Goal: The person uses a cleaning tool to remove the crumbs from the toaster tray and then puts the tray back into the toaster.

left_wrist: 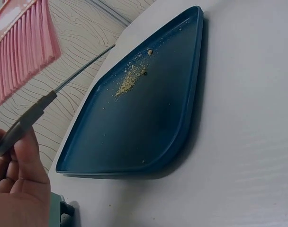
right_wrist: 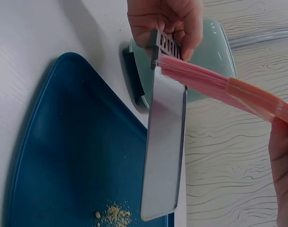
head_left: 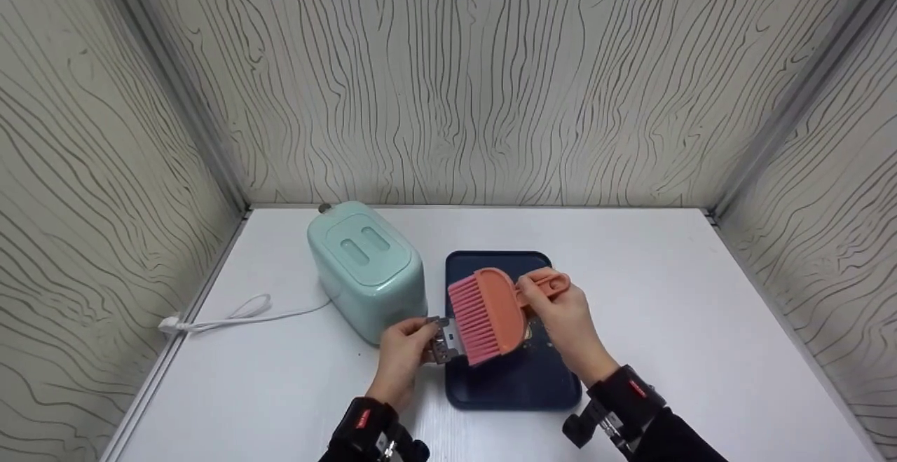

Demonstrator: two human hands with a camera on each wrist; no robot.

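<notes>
My left hand (head_left: pixel 404 350) pinches the dark slotted end of a toaster crumb tray (right_wrist: pixel 165 142), whose flat metal plate is tilted over the blue serving tray (head_left: pixel 508 388). In my right hand (head_left: pixel 564 318) is the handle of an orange hand brush (head_left: pixel 506 311). Its pink bristles (right_wrist: pixel 196 73) lie across the plate close to the slotted end in the right wrist view. Yellowish crumbs (left_wrist: pixel 130 78) are scattered on the blue tray beneath. From the head view, the brush hides most of the metal plate.
A mint green toaster (head_left: pixel 371 273) stands just left of the blue tray, beside my left hand. Its white cord (head_left: pixel 259 318) runs left to a plug (head_left: pixel 169 324) at the table's edge. Patterned panels (head_left: pixel 455 83) wall the white table (head_left: pixel 652 294) at the back and sides.
</notes>
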